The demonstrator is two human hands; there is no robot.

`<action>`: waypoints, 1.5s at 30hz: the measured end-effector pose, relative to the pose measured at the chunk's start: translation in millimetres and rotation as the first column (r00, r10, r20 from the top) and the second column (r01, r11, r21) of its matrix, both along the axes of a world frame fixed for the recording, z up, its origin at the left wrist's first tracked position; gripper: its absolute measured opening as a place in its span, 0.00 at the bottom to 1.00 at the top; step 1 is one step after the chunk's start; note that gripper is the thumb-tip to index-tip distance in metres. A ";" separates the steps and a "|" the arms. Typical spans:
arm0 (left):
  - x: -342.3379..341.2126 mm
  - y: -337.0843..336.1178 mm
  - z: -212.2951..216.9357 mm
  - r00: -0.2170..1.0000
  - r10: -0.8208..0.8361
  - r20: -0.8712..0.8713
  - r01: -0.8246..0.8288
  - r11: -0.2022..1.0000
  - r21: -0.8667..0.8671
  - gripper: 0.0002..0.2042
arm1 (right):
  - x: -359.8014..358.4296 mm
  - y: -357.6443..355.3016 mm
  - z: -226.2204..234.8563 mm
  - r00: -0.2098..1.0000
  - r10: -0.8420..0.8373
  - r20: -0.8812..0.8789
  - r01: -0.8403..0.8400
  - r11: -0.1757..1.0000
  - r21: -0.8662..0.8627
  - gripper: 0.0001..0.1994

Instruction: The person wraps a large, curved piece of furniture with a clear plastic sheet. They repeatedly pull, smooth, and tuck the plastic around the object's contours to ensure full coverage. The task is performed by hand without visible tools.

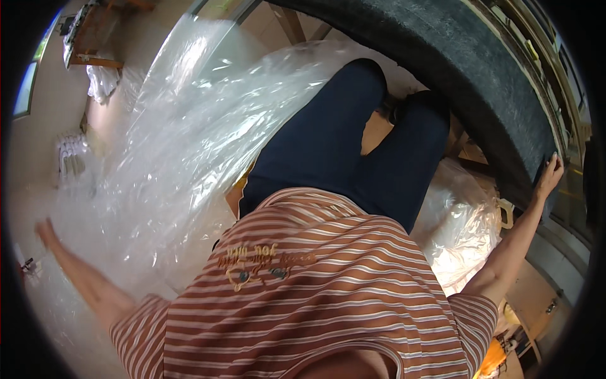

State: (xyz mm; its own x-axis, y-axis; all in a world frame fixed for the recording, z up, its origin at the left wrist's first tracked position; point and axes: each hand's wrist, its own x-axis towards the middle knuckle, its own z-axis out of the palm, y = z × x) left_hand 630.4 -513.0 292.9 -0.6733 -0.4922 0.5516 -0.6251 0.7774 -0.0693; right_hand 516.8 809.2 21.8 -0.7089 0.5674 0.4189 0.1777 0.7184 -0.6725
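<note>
At the right end of the long, curved-looking bench with a scuffed dark grey top (486, 82): the bare right hand (551, 175) touches the edge with its fingertips; whether they pinch anything there I cannot tell.
Out to the left, well away from the bench: the bare left hand (44, 232), blurred, arm stretched wide; its grip cannot be made out.
Hands: far apart from each other, one on each side of the body.
Clear, shiny, crinkled plastic film (189, 126): spread in a broad heap from near the bench's left end down past the left leg; its outer part lies beside the left hand, contact unclear, and well apart from the right hand.
Under the bench's right part: a second bunch of clear crumpled plastic (461, 215), between the right leg and the right forearm.
Lap: dark navy trousers (309, 139), knees at the bench's near edge.
Torso: brown shirt with pale stripes (328, 271).
Upper left: a brown wooden table (95, 62), a white bag (103, 83) just below its edge.
</note>
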 end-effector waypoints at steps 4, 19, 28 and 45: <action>-174.1 265.7 -172.1 0.787 -0.601 -0.138 0.562 0.606 0.563 0.22 | -8.2 -12.7 -3.2 1.000 0.001 0.011 -0.002 0.999 0.053 0.25; -63.1 220.6 -639.6 0.279 -0.493 0.824 0.000 0.858 0.513 0.20 | 108.2 -7.5 11.7 0.857 -0.514 -0.037 0.433 0.679 0.593 0.23; -23.1 189.6 -524.8 0.350 -0.455 0.818 -0.552 0.606 0.573 0.19 | 285.7 -10.7 -128.1 0.510 -0.837 0.199 0.760 0.547 0.351 0.18; -301.6 429.2 -275.9 0.586 -0.628 0.512 0.509 0.777 0.370 0.15 | 241.4 1.8 -303.1 0.263 -0.696 0.668 0.950 0.306 -0.055 0.19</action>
